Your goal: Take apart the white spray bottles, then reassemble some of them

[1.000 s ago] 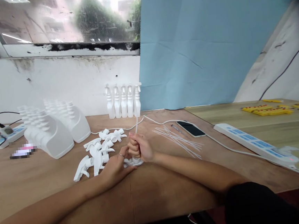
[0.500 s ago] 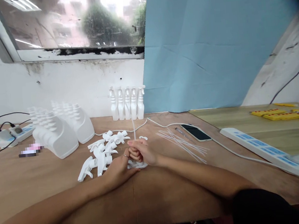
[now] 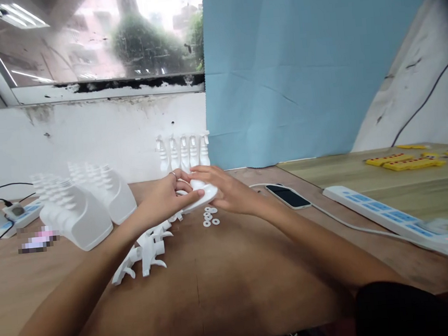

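A white spray bottle (image 3: 206,194) lies tilted between my two hands above the table, its far end hidden by fingers. My left hand (image 3: 173,193) grips it from the left, the thumb pressed along its near side and a ring on one finger. On the other side my right hand (image 3: 228,188) wraps its fingers over the bottle. Just below the hands, several small white ring washers (image 3: 208,217) lie on the table. White trigger spray heads (image 3: 151,250) are spread near my left forearm, some of them covered by it.
Several finished-looking spray bottles (image 3: 184,153) stand against the wall. White bottles without heads (image 3: 79,217) lie grouped at left. A phone (image 3: 288,196), a power strip (image 3: 389,216) and a white cable (image 3: 344,223) are at right. Another power strip (image 3: 32,213) sits far left.
My hands have moved up and away from the table's near edge, and now hold a bottle instead of being clasped around a white tube. The washers are uncovered; the view has shifted slightly.
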A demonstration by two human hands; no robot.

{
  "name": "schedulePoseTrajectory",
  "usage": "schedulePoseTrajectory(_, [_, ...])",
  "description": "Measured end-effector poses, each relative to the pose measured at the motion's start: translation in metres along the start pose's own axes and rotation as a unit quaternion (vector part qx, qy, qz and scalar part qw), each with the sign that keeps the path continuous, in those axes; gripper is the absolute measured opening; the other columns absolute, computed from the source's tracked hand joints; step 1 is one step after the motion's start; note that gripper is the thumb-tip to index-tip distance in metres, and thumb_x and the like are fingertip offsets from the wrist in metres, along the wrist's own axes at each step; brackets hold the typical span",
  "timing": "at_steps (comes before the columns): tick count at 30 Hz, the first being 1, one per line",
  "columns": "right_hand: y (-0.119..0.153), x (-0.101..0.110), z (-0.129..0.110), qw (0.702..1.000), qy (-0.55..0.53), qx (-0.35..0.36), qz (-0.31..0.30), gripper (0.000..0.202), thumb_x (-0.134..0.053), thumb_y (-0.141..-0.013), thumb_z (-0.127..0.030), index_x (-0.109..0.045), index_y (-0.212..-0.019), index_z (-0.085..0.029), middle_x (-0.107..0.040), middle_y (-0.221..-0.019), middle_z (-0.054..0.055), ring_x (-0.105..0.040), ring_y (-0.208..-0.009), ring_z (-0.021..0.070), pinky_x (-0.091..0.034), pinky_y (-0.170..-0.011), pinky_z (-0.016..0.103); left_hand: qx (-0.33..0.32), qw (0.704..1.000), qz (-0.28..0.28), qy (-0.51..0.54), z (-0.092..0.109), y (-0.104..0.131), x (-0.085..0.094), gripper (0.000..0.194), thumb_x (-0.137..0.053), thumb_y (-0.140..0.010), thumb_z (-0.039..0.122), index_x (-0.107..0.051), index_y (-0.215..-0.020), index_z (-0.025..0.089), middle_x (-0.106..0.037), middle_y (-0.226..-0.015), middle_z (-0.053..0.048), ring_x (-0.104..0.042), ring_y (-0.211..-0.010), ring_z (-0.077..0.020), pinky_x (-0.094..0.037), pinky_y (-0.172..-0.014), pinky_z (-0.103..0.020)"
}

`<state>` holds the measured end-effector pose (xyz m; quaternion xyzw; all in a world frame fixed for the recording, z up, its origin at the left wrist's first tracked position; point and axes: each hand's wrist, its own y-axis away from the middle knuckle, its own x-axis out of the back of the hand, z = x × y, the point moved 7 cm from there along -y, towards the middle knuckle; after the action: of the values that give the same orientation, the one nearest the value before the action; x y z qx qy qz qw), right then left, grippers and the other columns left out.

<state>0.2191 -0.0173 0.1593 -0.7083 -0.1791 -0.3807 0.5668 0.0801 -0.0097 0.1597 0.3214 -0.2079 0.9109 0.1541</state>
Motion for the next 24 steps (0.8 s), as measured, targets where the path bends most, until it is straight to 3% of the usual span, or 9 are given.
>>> schedulePoseTrajectory(2, [-0.001,0.005,-0.003,0.999,0.017,0.023,0.041,0.043,-0.051,-0.089,-0.011,-0.048,-0.129,-0.026,-0.059,-0.124,0.009,-0.053,-0.118,0.0228,-0.044,-0.099,0.044,-0.017,0.999,-0.024,-0.043,0.01,0.0,0.002,0.039,-0.058,-0.085,0.051,-0.059,-0.103,0.017,-0.068,-0.077,-0.001,-0.06,-0.066,-0.0144,-0.041,-0.058,-0.024])
schedulePoseTrajectory(4, [-0.002,0.009,-0.007,0.996,0.036,0.041,0.065,0.032,-0.053,-0.089,-0.016,-0.053,-0.121,-0.022,-0.065,-0.113,0.009,-0.059,-0.108,0.0226,-0.049,-0.092,0.041,-0.026,0.997,-0.024,-0.073,0.011,-0.003,0.013,0.039,-0.053,-0.087,0.053,-0.063,-0.105,0.02,-0.07,-0.084,-0.003,-0.063,-0.073,-0.0175,-0.044,-0.061,-0.027])
schedulePoseTrajectory(7, [-0.001,0.017,-0.012,0.995,0.034,0.033,0.093,0.026,-0.061,-0.087,-0.022,-0.058,-0.113,-0.019,-0.067,-0.108,0.01,-0.061,-0.103,0.0232,-0.051,-0.087,0.039,-0.014,0.981,0.107,-0.16,-0.004,-0.009,0.061,0.041,-0.051,-0.086,0.056,-0.067,-0.101,0.021,-0.071,-0.096,-0.005,-0.063,-0.082,-0.0211,-0.046,-0.071,-0.031])
schedulePoseTrajectory(10, [0.002,0.031,-0.005,0.986,-0.016,-0.044,0.157,0.024,-0.066,-0.082,-0.024,-0.062,-0.105,-0.018,-0.068,-0.101,0.008,-0.065,-0.092,0.021,-0.053,-0.08,0.035,0.014,0.93,0.25,-0.269,-0.033,-0.006,0.119,0.047,-0.049,-0.087,0.056,-0.064,-0.106,0.017,-0.066,-0.107,-0.009,-0.061,-0.09,-0.0246,-0.044,-0.081,-0.034])
schedulePoseTrajectory(11, [0.003,0.036,0.001,0.979,-0.04,-0.08,0.185,0.024,-0.068,-0.08,-0.025,-0.063,-0.103,-0.018,-0.069,-0.097,0.007,-0.065,-0.088,0.0202,-0.053,-0.077,0.034,0.014,0.917,0.257,-0.305,-0.043,-0.005,0.133,0.049,-0.047,-0.089,0.054,-0.06,-0.113,0.013,-0.061,-0.116,-0.013,-0.058,-0.098,-0.0267,-0.042,-0.086,-0.036])
schedulePoseTrajectory(14, [0.009,0.044,0.022,0.937,-0.149,-0.177,0.262,0.026,-0.071,-0.078,-0.029,-0.063,-0.099,-0.017,-0.068,-0.087,0.005,-0.066,-0.079,0.019,-0.054,-0.07,0.033,0.093,0.895,0.292,-0.325,-0.083,0.002,0.169,0.045,-0.054,-0.085,0.048,-0.057,-0.109,0.01,-0.059,-0.107,-0.011,-0.055,-0.089,-0.0246,-0.04,-0.084,-0.036])
schedulePoseTrajectory(16, [0.011,0.046,0.033,0.903,-0.236,-0.203,0.296,0.027,-0.071,-0.078,-0.031,-0.062,-0.099,-0.016,-0.068,-0.086,0.005,-0.067,-0.075,0.0186,-0.055,-0.066,0.033,0.125,0.902,0.296,-0.287,-0.104,0.005,0.18,0.041,-0.061,-0.08,0.048,-0.056,-0.102,0.014,-0.058,-0.092,-0.005,-0.052,-0.076,-0.0194,-0.039,-0.075,-0.031])
schedulePoseTrajectory(19, [0.01,0.05,0.043,0.866,-0.325,-0.207,0.319,0.032,-0.071,-0.079,-0.034,-0.061,-0.103,-0.016,-0.069,-0.087,0.006,-0.069,-0.075,0.0193,-0.056,-0.065,0.033,0.117,0.92,0.29,-0.235,-0.122,0.003,0.18,0.034,-0.071,-0.073,0.043,-0.054,-0.088,0.018,-0.052,-0.071,0.004,-0.045,-0.063,-0.0138,-0.033,-0.064,-0.026])
schedulePoseTrajectory(24, [0.013,0.064,0.056,0.823,-0.396,-0.215,0.345,0.032,-0.07,-0.079,-0.042,-0.061,-0.099,-0.019,-0.07,-0.088,0.004,-0.071,-0.085,0.0207,-0.058,-0.075,0.034,0.078,0.932,0.288,-0.205,-0.118,-0.003,0.17,0.033,-0.075,-0.072,0.035,-0.055,-0.092,0.019,-0.052,-0.073,0.005,-0.049,-0.068,-0.0125,-0.036,-0.063,-0.023])
